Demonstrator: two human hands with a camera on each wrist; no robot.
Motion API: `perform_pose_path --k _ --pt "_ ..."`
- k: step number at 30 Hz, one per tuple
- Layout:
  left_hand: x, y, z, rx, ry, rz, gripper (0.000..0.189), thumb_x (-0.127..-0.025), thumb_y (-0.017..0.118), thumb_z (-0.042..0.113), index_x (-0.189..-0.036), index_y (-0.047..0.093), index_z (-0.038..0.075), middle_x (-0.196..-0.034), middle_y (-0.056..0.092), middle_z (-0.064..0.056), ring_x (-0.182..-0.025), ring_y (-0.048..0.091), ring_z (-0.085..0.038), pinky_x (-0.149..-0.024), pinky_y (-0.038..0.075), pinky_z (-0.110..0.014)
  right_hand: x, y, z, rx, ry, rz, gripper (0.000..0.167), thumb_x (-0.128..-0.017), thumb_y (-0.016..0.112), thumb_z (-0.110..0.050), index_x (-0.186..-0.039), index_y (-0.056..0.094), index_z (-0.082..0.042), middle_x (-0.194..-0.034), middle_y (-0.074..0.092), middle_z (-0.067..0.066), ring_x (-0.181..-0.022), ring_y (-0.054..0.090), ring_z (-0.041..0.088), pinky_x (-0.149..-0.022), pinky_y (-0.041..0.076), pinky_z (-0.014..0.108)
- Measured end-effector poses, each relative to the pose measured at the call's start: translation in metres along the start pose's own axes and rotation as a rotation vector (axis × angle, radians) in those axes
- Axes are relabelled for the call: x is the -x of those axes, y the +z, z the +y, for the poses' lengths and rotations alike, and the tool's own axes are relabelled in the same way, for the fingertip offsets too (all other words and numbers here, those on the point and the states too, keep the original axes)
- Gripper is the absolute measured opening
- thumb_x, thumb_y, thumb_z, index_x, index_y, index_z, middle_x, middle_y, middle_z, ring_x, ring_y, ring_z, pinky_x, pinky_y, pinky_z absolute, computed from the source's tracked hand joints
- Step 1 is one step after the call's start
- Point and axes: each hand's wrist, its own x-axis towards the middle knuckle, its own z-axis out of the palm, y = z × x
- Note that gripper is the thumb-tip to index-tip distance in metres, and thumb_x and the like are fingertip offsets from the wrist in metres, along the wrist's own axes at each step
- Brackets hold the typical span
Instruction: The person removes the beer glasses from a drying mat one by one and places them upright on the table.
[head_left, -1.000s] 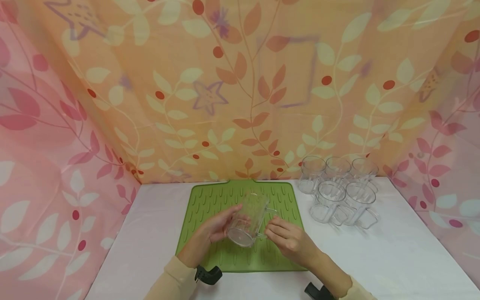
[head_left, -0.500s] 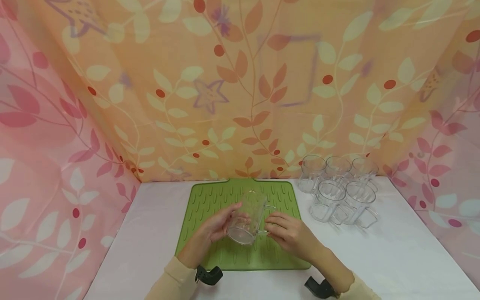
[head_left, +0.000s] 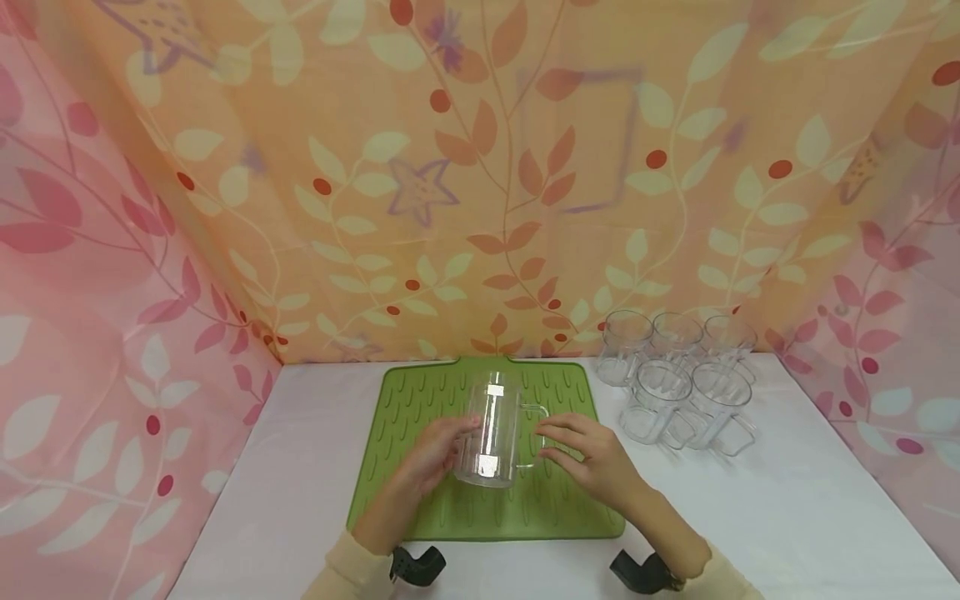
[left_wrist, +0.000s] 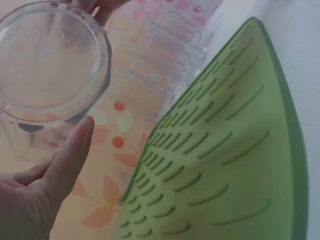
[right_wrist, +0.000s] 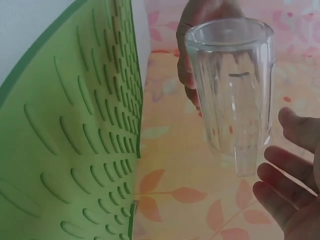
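My left hand [head_left: 431, 454] grips a clear mug [head_left: 491, 433] by its left side, tilted over the green mat [head_left: 420, 408]. The mug's handle [head_left: 544, 433] points right, toward my right hand [head_left: 588, 458]. In the right wrist view, the fingers of the right hand [right_wrist: 295, 185] are spread and slightly bent, just beside the handle [right_wrist: 246, 157] with a small gap. The mug's round base [left_wrist: 50, 65] faces the left wrist camera, with the left thumb [left_wrist: 72, 150] lying along its side. Part of the left hand is hidden behind the mug.
Several clear mugs [head_left: 656, 392] stand upright in two rows at the back right of the white table [head_left: 795, 492]. The mat, ridged with raised bumps, lies flat in the middle. A patterned orange curtain [head_left: 345, 250] rises at the back, with pink ones at the sides.
The mug has turned so its handle points right and its side shows more. My right fingers have come off the handle and spread, while the left hand keeps its hold.
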Motion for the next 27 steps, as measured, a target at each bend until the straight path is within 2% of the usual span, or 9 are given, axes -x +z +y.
perform_pose_path --k 3,6,13,15,18,21,27 --pt "0.003 0.003 -0.001 -0.030 0.033 0.024 0.054 -0.090 0.065 0.033 -0.125 0.057 -0.009 -0.102 0.070 -0.007 -0.085 0.067 -0.014 -0.075 0.056 -0.028 0.001 -0.001 0.001 -0.027 0.055 0.015 0.043 -0.065 0.084 0.001 -0.105 0.073 -0.007 -0.101 0.072 0.007 -0.094 0.069 0.023 -0.094 0.048 0.009" --pt "0.006 0.004 -0.001 -0.030 0.070 0.013 0.053 -0.092 0.065 0.028 -0.128 0.055 -0.009 -0.107 0.071 -0.011 -0.086 0.072 -0.014 -0.076 0.060 -0.029 0.002 -0.002 0.001 -0.076 0.125 0.015 0.047 -0.066 0.083 0.002 -0.111 0.072 -0.007 -0.105 0.072 0.008 -0.098 0.069 0.021 -0.093 0.048 0.009" --pt "0.012 0.007 -0.002 -0.029 0.135 0.027 0.050 -0.090 0.067 0.020 -0.129 0.053 -0.008 -0.113 0.068 -0.012 -0.091 0.069 -0.014 -0.080 0.060 -0.030 0.001 -0.003 0.000 -0.266 0.295 0.046 0.048 -0.075 0.076 0.008 -0.121 0.064 0.004 -0.109 0.070 0.015 -0.103 0.065 0.001 -0.081 0.060 0.029" --pt "0.014 0.008 -0.002 -0.038 0.153 0.032 0.050 -0.090 0.066 0.018 -0.130 0.053 -0.008 -0.115 0.067 -0.014 -0.093 0.069 -0.015 -0.081 0.059 -0.030 0.001 -0.003 0.000 -0.327 0.339 0.059 0.047 -0.077 0.074 0.010 -0.122 0.062 0.008 -0.111 0.070 0.012 -0.103 0.064 -0.001 -0.080 0.060 0.029" --pt "0.015 0.008 -0.004 -0.049 0.192 0.030 0.051 -0.089 0.067 0.015 -0.132 0.052 -0.007 -0.120 0.064 -0.019 -0.098 0.069 -0.017 -0.085 0.059 -0.030 0.002 -0.003 0.000 -0.431 0.399 0.070 0.044 -0.080 0.070 0.011 -0.123 0.059 0.013 -0.115 0.068 -0.002 -0.103 0.065 0.002 -0.082 0.059 0.023" --pt "0.017 0.007 -0.005 -0.074 0.257 0.011 0.052 -0.089 0.066 0.012 -0.136 0.050 -0.004 -0.127 0.061 -0.025 -0.105 0.068 -0.022 -0.091 0.057 -0.030 0.003 -0.004 0.001 -0.540 0.451 0.071 0.043 -0.083 0.067 0.011 -0.123 0.056 0.018 -0.115 0.066 -0.014 -0.103 0.066 0.006 -0.083 0.057 0.018" --pt "0.021 0.005 -0.007 -0.104 0.390 -0.042 0.059 -0.088 0.067 0.010 -0.141 0.045 -0.001 -0.135 0.055 -0.029 -0.117 0.062 -0.035 -0.095 0.054 -0.028 0.003 -0.009 0.006 -0.778 0.603 0.013 0.045 -0.089 0.063 0.005 -0.127 0.047 0.024 -0.109 0.070 -0.013 -0.100 0.068 0.006 -0.084 0.057 0.019"
